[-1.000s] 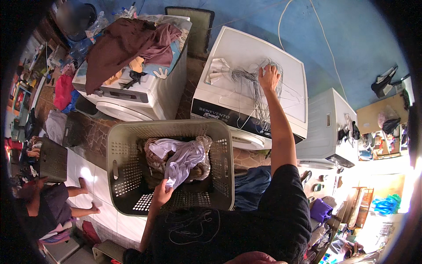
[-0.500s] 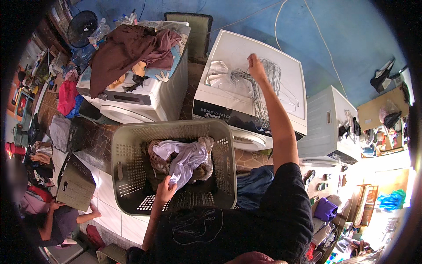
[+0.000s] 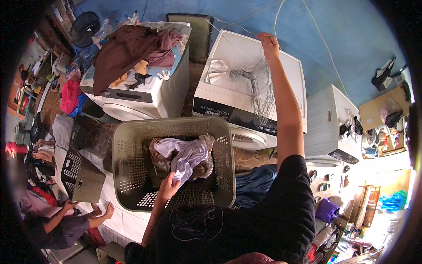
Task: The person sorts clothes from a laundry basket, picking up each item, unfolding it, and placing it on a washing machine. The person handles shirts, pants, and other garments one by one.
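My left hand (image 3: 168, 187) is closed on the edge of a pale lavender-white garment (image 3: 191, 157), which lies bunched over beige and brown clothes inside a large olive laundry basket (image 3: 118, 165). At full stretch, my right hand (image 3: 269, 44) is raised over the far side of a white washing machine (image 3: 288, 66). Its fingers are closed on a thin wire hanger (image 3: 233, 25), whose faint outline stretches left against the wall. Below that hand, a tangled pile of wire hangers (image 3: 255, 81) covers part of the machine's top.
Brown cloth (image 3: 121, 53) is heaped on another washer (image 3: 171, 88) at left. A third white machine (image 3: 321, 119) stands at right. Blue fabric (image 3: 255, 185) lies beside the basket. At lower left, a person (image 3: 57, 224) holds a smaller basket (image 3: 88, 185).
My right hand has moved up and slightly right, away from the hanger pile. My left hand stays on the pale garment. The person at left has shifted the smaller basket to the right.
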`<state>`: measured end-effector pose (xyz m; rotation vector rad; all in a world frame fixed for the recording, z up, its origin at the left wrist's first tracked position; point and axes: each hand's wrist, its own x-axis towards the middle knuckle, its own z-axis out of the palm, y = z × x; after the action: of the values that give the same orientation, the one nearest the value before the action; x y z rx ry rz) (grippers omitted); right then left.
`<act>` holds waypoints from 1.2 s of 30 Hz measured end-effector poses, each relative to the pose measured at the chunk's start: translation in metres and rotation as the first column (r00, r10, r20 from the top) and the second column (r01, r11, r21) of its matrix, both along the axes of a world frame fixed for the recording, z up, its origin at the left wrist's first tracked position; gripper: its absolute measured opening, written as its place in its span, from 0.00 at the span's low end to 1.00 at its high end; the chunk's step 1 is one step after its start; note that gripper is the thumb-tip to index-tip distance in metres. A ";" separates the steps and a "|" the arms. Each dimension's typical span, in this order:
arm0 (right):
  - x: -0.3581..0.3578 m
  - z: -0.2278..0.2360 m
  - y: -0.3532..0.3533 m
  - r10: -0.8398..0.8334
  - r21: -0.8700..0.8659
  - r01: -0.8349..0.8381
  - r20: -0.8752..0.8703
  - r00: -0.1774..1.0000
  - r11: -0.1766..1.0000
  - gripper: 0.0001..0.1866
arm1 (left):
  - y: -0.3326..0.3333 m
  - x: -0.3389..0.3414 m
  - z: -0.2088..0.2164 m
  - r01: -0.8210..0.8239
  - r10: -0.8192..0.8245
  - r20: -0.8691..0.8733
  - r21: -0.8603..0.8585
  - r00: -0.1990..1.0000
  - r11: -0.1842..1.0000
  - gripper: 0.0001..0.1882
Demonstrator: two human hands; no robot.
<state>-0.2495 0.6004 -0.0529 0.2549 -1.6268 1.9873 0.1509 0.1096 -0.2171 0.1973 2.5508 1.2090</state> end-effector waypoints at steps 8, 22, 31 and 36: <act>0.050 0.047 -0.098 -0.093 0.139 0.095 -0.021 0.995 0.986 0.17 | -0.007 -0.033 0.028 -0.102 0.117 -0.132 0.116 0.984 0.988 0.22; 0.278 -0.044 -0.247 0.492 -0.672 -0.442 -0.132 0.861 0.594 0.07 | 0.010 -0.116 0.166 -0.294 0.169 0.250 0.641 0.953 0.709 0.22; 0.307 -0.066 -0.261 0.390 -0.318 -0.300 0.273 0.879 0.899 0.06 | -0.025 -0.121 0.197 -0.334 0.241 0.241 0.789 0.940 0.516 0.15; 0.329 -0.028 -0.258 0.012 0.438 -0.048 0.083 0.996 0.898 0.08 | -0.073 -0.143 0.187 -0.290 0.204 -0.646 -0.028 0.736 0.957 0.13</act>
<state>0.0800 0.3422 -0.0805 0.3754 -2.1266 1.6420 0.0074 0.0370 -0.0304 0.2869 3.3363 1.2135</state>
